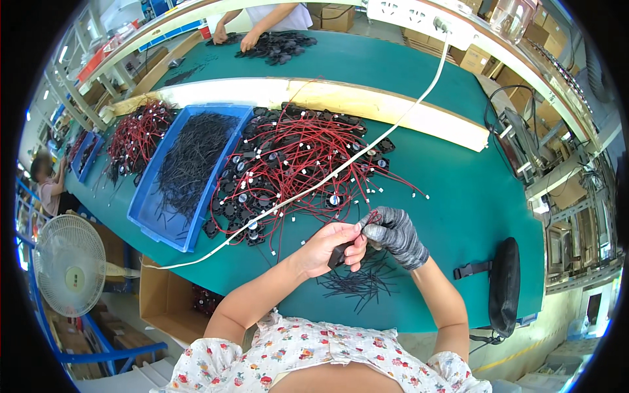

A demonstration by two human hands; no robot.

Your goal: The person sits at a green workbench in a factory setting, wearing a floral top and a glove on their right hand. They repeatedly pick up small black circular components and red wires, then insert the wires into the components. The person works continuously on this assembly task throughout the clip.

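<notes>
My left hand point(322, 250), bare, is closed round a small black square fan point(338, 255). In a grey knitted glove, my right hand point(398, 241) pinches the fan's thin red wires point(372, 217) close beside the left fingertips. Whether a black strip is also in that pinch is too small to tell. Below both hands, a loose heap of thin black strips point(359, 283) lies on the green table point(452, 216). Just beyond them spreads a big pile of black fans point(252, 226) with tangled red wires and small white connectors.
Left of the fan pile stands a blue tray point(156, 229) of black strips. A white cable point(308, 191) crosses above the fans. A black pouch point(504, 288) lies at the right edge. Beyond a pale wooden rail point(393, 118), another person's hands point(249, 42) handle black pieces. A fan point(71, 265) stands left.
</notes>
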